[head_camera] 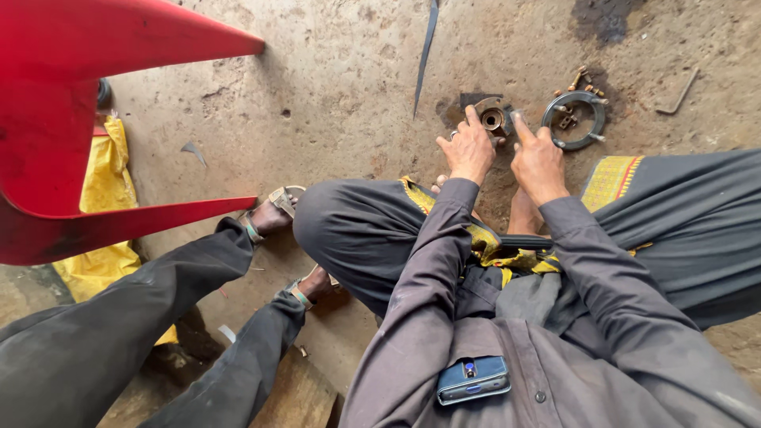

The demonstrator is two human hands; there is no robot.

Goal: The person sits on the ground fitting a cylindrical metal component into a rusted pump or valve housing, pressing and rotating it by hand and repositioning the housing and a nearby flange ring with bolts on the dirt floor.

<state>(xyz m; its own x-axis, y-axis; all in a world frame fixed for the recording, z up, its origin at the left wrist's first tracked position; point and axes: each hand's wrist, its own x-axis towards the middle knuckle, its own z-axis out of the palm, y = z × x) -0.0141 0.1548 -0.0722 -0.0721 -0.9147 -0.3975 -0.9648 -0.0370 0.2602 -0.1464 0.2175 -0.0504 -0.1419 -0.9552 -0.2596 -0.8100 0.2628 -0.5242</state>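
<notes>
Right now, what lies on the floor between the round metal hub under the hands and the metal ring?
In the head view, only bare stained concrete separates the hub from the ring; the right hand reaches partly over that gap.

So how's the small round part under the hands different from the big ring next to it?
The small round part is compact with a brass-coloured centre; the big ring is wider, grey and open inside. The left hand and right hand touch the part; the ring lies untouched. Both rest on the floor.

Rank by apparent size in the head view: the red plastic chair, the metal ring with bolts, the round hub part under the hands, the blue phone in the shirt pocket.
1. red plastic chair
2. metal ring and blue phone: alike; phone nearer camera, unsure
3. round hub part
</notes>
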